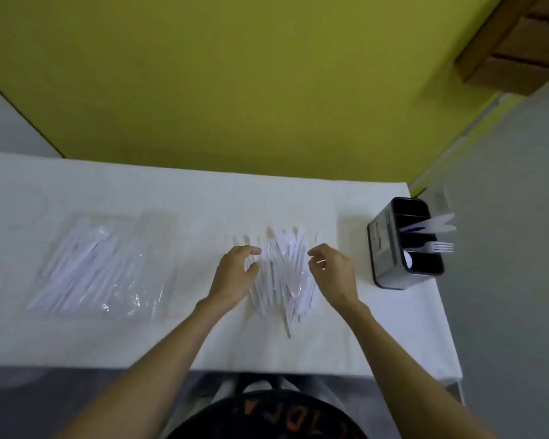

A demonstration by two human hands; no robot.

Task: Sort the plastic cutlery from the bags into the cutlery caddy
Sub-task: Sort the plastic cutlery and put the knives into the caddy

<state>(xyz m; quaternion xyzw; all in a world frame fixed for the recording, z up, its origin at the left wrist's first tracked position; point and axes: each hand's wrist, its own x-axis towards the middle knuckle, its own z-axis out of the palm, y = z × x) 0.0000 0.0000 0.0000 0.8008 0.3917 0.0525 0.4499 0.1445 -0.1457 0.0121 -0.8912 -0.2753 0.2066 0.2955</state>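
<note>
Grip: left hand (235, 274), right hand (332, 274) curled at cutlery pile (282, 274) mid-frame; pinching or not, cannot tell. Lift one type only; match caddy (384, 245) slot, frame right.

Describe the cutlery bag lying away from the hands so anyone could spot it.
On the white table, look left of the left hand and the cutlery pile in the middle. The bag lies flat there: clear, crinkled plastic packed with white cutlery. Unlike the pile and the black caddy at the right, it lies apart, with no hand on it.
</note>
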